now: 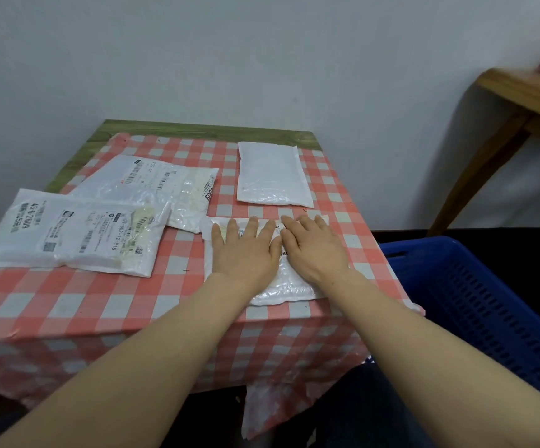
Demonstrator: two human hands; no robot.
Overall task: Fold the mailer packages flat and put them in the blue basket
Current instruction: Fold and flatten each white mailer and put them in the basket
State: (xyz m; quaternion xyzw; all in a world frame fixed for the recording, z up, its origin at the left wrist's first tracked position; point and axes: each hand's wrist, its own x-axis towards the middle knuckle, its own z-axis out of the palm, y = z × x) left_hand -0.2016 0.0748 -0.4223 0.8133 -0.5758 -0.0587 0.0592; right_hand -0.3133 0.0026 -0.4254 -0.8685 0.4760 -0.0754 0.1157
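Note:
A white bubble mailer point(281, 291) lies near the table's front right. My left hand point(246, 250) and my right hand point(314, 247) press flat on it side by side, fingers straight and pointing away from me. Another plain white mailer point(272, 174) lies flat at the back right. A labelled mailer point(68, 234) sits at the left, overlapping a second labelled mailer point(152, 185) behind it. The blue basket point(475, 302) stands right of the table, lower than the tabletop.
The table point(116, 299) wears a red and white checked cloth that hangs over the front edge. A wooden table point(520, 101) stands at the back right against the white wall, with a colourful item on top.

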